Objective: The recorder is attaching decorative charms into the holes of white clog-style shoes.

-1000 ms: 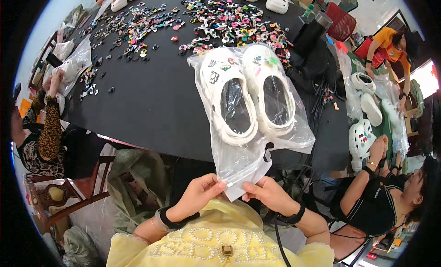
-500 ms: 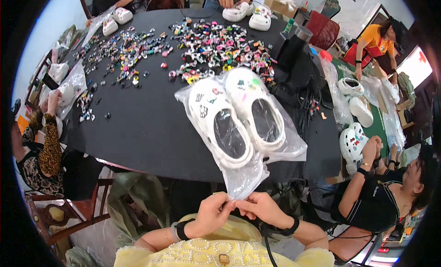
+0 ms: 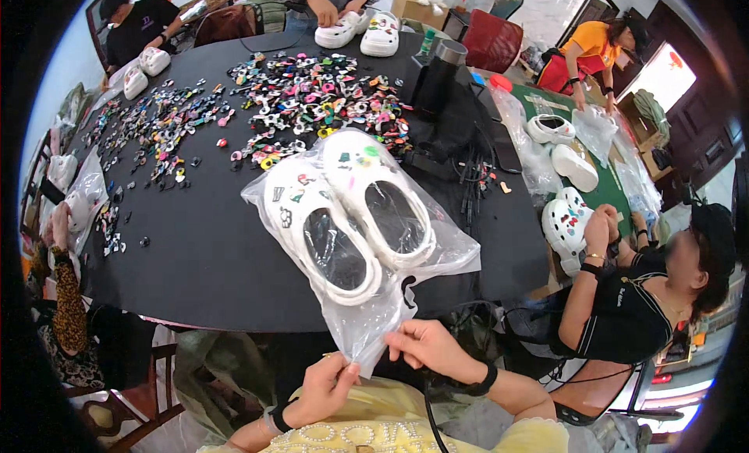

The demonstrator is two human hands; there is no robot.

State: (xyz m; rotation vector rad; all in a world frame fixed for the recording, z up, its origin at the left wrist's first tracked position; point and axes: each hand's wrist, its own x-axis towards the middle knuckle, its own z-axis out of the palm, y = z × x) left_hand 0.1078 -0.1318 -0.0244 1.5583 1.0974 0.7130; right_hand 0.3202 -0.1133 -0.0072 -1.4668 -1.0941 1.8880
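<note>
2 white clogs (image 3: 351, 211) sat in a clear plastic bag (image 3: 374, 328) on the black table (image 3: 195, 266); our left hand (image 3: 326, 389) and right hand (image 3: 425, 348) pinched its limp, slippery mouth shut, probably the best grip.

Two clogs (image 3: 351, 215); one bag (image 3: 367, 328)
</note>
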